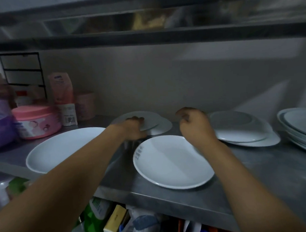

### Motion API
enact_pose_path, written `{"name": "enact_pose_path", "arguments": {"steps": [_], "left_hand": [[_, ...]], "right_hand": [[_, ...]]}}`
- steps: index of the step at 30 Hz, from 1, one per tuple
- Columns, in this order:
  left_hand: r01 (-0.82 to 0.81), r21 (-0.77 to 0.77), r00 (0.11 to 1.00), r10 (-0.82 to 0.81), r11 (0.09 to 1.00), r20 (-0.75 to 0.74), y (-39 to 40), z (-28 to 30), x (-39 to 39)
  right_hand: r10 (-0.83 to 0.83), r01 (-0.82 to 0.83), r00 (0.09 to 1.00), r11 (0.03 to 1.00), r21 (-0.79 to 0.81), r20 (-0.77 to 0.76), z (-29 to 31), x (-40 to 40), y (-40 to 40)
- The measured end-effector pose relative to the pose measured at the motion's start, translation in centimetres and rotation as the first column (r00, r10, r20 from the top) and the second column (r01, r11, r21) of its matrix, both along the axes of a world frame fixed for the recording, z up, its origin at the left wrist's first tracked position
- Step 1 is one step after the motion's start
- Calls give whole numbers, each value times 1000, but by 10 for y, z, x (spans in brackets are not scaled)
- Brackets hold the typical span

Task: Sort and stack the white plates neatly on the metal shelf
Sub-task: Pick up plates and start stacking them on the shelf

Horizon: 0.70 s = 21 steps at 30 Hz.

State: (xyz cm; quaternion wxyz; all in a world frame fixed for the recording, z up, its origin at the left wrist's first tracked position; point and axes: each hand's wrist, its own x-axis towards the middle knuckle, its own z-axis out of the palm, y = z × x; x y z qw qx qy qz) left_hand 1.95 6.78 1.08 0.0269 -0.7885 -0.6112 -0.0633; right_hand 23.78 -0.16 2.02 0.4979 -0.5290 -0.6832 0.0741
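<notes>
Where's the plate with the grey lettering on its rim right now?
In the head view the lettered plate lies flat at the front middle of the metal shelf, between the two forearms, just below the right hand.

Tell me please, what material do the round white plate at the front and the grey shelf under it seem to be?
The round white plate at the front looks like glazed ceramic, or possibly melamine: smooth, glossy, with soft highlights and small printed characters on its rim. The grey shelf looks like brushed stainless steel: dull grey sheen, faint streaks, folded front edge.
</notes>
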Motion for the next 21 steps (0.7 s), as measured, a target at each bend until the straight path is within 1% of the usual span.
{"name": "enact_pose_path", "arguments": {"steps": [3, 7, 9, 11, 13, 15, 17, 19, 21], "left_hand": [[-12, 41, 997, 16, 999, -75, 7, -3, 1], [-33, 125, 967, 63, 992, -248, 1, -4, 8], [-62, 193, 954, 116, 979, -278, 0, -2, 12], [-79, 330, 943, 177, 941, -280, 0, -2, 16], [-76, 420, 931, 215, 905, -296, 6, -3, 17], [-105, 482, 930, 258, 870, -263, 15, -7, 19], [-101, 535, 942, 254, 839, -221, 20, -8, 23], [-106, 543, 948, 249, 833, -198, 5, 2, 28], [-109, 569, 978, 190, 815, -85, 6, 7, 19]], "right_hand": [[-4, 4, 1000, 1000, -7, -25, 1, 1, 2], [-26, 25, 999, 999, -25, -39, -1, 0, 4], [-21, 19, 999, 999, -35, -39, -2, -1, 4], [-15, 14, 999, 999, -38, -39, -2, -1, 3], [-19, 18, 999, 999, -34, -29, -2, -1, 3], [-27, 27, 1000, 999, -34, -15, -2, -1, 2], [-31, 31, 1000, 999, -31, -2, -2, -2, 2], [-30, 30, 1000, 999, -25, 10, -3, -1, 1], [-20, 20, 1000, 1000, -22, -2, -3, -2, 1]]}}
